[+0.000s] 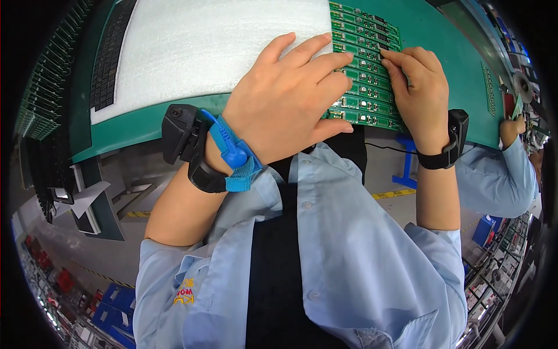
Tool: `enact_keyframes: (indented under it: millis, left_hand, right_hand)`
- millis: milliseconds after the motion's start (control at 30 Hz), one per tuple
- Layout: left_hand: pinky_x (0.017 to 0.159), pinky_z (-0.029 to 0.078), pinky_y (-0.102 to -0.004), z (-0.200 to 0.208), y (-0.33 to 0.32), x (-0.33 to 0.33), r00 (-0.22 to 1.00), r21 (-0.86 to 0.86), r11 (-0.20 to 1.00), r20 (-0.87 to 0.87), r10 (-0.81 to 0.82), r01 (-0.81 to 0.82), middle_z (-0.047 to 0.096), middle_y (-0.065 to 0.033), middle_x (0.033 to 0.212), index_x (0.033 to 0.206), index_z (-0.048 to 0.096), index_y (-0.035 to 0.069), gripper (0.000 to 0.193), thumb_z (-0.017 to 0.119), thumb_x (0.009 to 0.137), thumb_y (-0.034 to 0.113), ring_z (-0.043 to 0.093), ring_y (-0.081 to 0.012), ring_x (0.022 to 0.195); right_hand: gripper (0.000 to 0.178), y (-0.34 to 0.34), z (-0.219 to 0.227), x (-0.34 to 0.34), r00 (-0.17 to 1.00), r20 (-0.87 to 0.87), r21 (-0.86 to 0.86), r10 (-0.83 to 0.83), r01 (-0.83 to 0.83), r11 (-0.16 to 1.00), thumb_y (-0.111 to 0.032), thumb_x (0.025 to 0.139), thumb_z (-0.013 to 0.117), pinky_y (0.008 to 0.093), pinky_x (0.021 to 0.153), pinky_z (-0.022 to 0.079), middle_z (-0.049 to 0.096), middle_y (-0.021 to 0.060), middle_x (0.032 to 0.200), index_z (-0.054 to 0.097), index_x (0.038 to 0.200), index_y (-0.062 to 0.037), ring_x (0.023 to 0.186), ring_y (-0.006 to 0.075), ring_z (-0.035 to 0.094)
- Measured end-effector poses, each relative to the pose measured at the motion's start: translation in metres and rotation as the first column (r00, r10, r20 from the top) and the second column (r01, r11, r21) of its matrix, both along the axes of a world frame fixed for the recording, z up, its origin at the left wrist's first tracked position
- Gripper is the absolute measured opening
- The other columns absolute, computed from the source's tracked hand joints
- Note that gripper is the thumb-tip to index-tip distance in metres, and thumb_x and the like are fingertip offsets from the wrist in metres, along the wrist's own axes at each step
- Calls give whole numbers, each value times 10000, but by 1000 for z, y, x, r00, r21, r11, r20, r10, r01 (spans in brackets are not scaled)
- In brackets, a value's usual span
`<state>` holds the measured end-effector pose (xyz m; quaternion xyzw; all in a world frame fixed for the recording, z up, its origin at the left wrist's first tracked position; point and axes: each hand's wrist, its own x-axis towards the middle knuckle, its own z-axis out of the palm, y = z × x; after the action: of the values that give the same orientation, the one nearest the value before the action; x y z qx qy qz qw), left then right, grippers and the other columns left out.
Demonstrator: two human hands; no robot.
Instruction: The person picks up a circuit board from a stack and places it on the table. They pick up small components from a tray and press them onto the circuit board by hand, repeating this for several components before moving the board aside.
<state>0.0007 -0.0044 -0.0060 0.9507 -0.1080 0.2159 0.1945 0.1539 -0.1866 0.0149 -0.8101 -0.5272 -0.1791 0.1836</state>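
Observation:
A panel of green circuit boards (366,90), joined in several parallel strips, lies on the green tabletop. My left hand (296,96) is spread open, its fingertips over the panel's left edge and the white foam sheet (192,52) beside it. At the panel's right side my right hand (421,87) is closed, thumb and forefinger pinched close above a strip. A small black component (383,47) shows right at those fingertips. What the pinch holds, if anything, is hidden. Similar black parts sit on the upper strips; the lower strips show none there.
Rows of black components (110,64) lie along the foam's left edge. A rack of upright green boards (49,87) stands at far left. On the right are another board panel (488,87) and another person's sleeve (497,180). A blue wrist strap (232,151) is on my left wrist.

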Motion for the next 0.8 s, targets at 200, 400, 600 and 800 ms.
enact_keyframes:
  millis: [200,400,600,800]
  left_hand:
    - [1086,334,-446,0,0,0,1000,10,1000,-6,6,-6,576,-18,1304,1078,653,135,475,768,720,424,464,-264,1304]
    - [1089,334,-452,-1,1,0,1000,7,1000,-4,3,-3,575,-19,1305,1080,655,135,479,766,719,430,459,-259,1310]
    - [1089,335,-454,-4,1,-1,999,-33,999,34,9,-8,583,-29,1289,1061,646,126,466,765,723,425,460,-251,1304]
    - [1081,339,-464,-7,10,-7,997,-51,999,75,4,-1,591,-60,1271,1063,638,101,468,757,735,412,480,-257,1276]
  right_hand:
    - [197,-3,6,-3,997,-46,-51,55,-57,997,8,831,643,336,674,479,613,96,843,705,1014,-34,767,248,582]
    - [259,-3,14,-15,999,11,-164,42,-39,986,22,865,582,289,694,470,611,95,864,682,1100,-15,775,209,584]
    - [175,8,46,-8,868,-489,181,-86,197,964,-64,880,622,364,728,515,636,111,944,686,1034,-11,818,308,615]
    - [236,121,81,-14,835,-436,53,335,-347,936,-95,944,587,199,746,432,644,52,963,673,1158,-44,839,92,562]
